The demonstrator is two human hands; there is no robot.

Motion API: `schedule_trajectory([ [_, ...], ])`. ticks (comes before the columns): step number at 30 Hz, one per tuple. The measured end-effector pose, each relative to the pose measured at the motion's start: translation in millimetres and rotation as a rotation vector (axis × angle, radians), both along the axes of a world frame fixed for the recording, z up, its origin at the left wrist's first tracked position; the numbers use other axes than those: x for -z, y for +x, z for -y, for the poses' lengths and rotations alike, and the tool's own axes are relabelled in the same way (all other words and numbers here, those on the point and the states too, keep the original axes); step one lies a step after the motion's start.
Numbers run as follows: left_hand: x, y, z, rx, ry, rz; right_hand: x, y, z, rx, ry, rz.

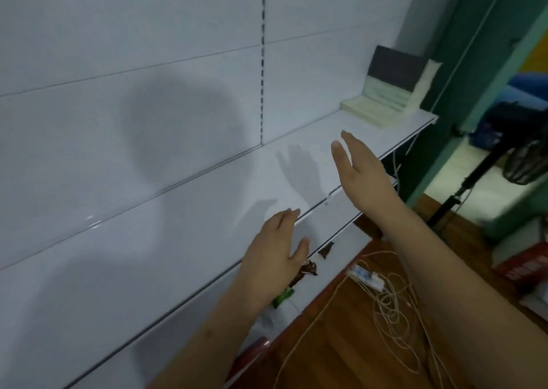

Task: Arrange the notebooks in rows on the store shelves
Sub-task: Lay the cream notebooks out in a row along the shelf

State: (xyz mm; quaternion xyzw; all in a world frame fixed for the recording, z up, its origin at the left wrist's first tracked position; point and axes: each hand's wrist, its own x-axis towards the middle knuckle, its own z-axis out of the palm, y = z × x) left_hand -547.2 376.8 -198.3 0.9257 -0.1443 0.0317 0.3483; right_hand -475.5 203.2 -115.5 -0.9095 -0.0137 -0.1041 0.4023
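A long white shelf runs from lower left to upper right. At its far right end lies a stack of pale notebooks, and a dark grey notebook stands upright behind them against the back panel. My left hand hovers over the shelf's front edge with straight fingers and holds nothing. My right hand is raised above the shelf, fingers straight and pointing toward the notebooks, also holding nothing.
A lower white shelf carries small dark and green wrappers. White cables and a power strip lie tangled on the wooden floor. A black stand and a red box are at the right.
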Motion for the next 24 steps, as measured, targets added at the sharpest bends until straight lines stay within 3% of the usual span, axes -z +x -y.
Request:
schedule_trajectory([
  [10, 18.3, 127.8, 169.8, 0.193, -0.015, -0.013, 23.1, 91.2, 186.6, 0.19, -0.14, 0.031],
  [24, 29.6, 336.3, 295.7, 0.142, 0.066, 0.032, 2.2, 353.7, 306.1, 0.058, -0.393, 0.102],
])
